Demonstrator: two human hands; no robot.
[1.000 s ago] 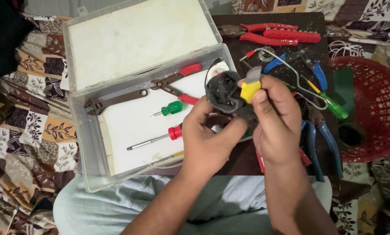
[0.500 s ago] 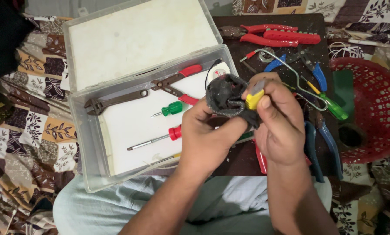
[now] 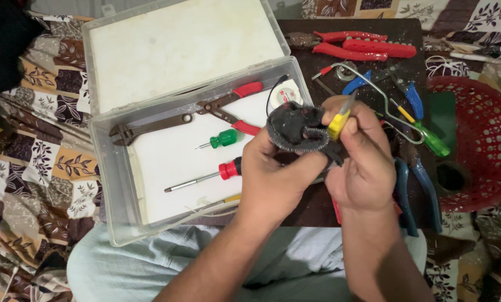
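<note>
- The left hand (image 3: 273,176) is closed around a bunched dark cloth (image 3: 295,130), thumb and fingers pinching it into a pad, likely so it can press firmly on one spot.
- The right hand (image 3: 362,162) grips a small yellow-handled tool (image 3: 339,122) between thumb and forefinger; its grey metal end points toward 12 o'clock, and the yellow part touches the cloth's edge. The two hands meet over the near middle of the dark table (image 3: 317,207), the tool held up where both can work on it.
- At 9 o'clock from the hands lies an open clear plastic box (image 3: 108,184), its lid (image 3: 183,50) tipped back toward 11 o'clock, so the contents stay within reach.
- Inside the box: a brown adjustable wrench (image 3: 150,126), red-handled pliers (image 3: 231,106), a green-handled screwdriver (image 3: 220,138) and a red-handled screwdriver (image 3: 206,176), all lying flat and apart. A small white round item (image 3: 287,92) sits at the box's far corner; I cannot tell what it is.
- At 12 to 2 o'clock on the table lie more red-handled tools (image 3: 368,47), blue-handled pliers (image 3: 410,95), a bent metal rod (image 3: 384,106) and another green-handled screwdriver (image 3: 432,142), loosely scattered.
- At 3 o'clock sits a red perforated basket (image 3: 480,134), beside the table.
- Patterned fabric (image 3: 38,162) surrounds everything.
</note>
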